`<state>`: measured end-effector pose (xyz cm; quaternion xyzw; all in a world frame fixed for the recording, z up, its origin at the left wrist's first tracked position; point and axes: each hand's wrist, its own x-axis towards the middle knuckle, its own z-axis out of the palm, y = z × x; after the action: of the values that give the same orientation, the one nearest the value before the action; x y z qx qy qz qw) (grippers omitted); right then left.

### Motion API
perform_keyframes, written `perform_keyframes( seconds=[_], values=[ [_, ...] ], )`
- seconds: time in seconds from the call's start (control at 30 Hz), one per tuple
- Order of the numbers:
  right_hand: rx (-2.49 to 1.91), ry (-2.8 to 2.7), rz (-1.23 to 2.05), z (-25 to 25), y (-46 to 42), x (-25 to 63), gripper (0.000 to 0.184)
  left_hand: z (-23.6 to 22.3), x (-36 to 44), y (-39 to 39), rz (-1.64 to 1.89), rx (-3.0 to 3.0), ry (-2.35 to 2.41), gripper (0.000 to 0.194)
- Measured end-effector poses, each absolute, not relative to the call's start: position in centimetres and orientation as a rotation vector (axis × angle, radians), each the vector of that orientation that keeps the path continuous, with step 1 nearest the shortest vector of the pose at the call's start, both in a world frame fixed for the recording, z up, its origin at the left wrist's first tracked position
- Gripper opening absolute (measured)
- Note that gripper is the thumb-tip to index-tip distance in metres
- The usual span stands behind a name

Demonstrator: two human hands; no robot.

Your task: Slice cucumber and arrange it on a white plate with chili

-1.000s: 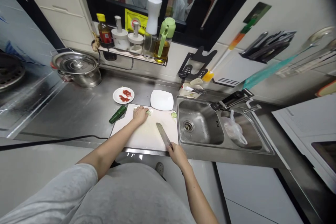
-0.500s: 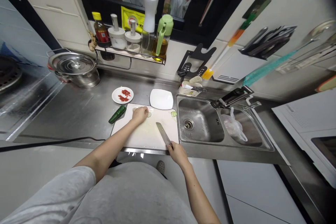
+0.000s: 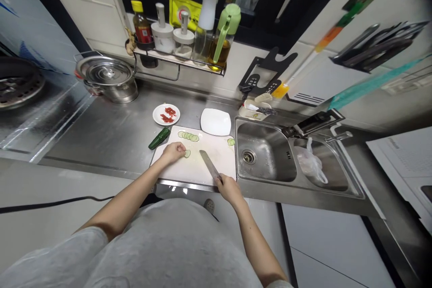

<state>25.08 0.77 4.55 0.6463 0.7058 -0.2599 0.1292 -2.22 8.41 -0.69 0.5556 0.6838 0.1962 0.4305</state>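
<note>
Pinching a cucumber slice [image 3: 187, 154] by its edge, the fingers of your left hand [image 3: 174, 152] are closed and low over the left half of the white cutting board [image 3: 191, 171] in the head view. Your right hand [image 3: 228, 187] is wrapped around the handle of the knife [image 3: 209, 164], near the board's front edge. The blade slants forward and to the left, its end near the middle of the board; whether it touches the surface, you cannot tell from here.

For good control of so thin a slice, a light pinch at the rim should do, since a wet one may slip, bend or cling to your skin. Best hold the knife low and quiet, edge turned away from the left fingers, with a clear gap between the two.

Beyond your left hand, a row of overlapping slices [image 3: 188, 136] runs along the board's far side; move your sleeve and knuckles around it. More slices [image 3: 231, 142] sit at the far right corner, and an uncut cucumber piece [image 3: 159, 138] lies on the desk [image 3: 118, 144] just beside the board.

Your left forearm reaches in diagonally, the wrist low; your right forearm angles inward, the elbow well out.
</note>
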Motion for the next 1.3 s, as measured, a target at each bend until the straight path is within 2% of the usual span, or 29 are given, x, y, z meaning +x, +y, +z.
perform_keyframes(
  seconds=[0.17,0.37,1.07,1.3],
  values=[
    [1.808,2.048,-0.733,5.6,0.5,23.7,0.029,0.0,-2.0,6.8,0.377,1.493,1.82,0.018],
    [1.718,2.071,-0.723,6.0,-0.5,21.6,0.031,0.3,-1.8,5.7,0.236,1.704,1.951,0.025],
    [1.587,2.067,-0.705,5.7,0.2,19.4,0.026,-0.4,-2.1,5.6,0.254,1.713,1.933,0.025],
    [1.586,2.08,-0.684,5.6,0.4,18.4,0.029,-0.3,-2.1,5.6,0.261,1.696,1.93,0.024]
  ],
)
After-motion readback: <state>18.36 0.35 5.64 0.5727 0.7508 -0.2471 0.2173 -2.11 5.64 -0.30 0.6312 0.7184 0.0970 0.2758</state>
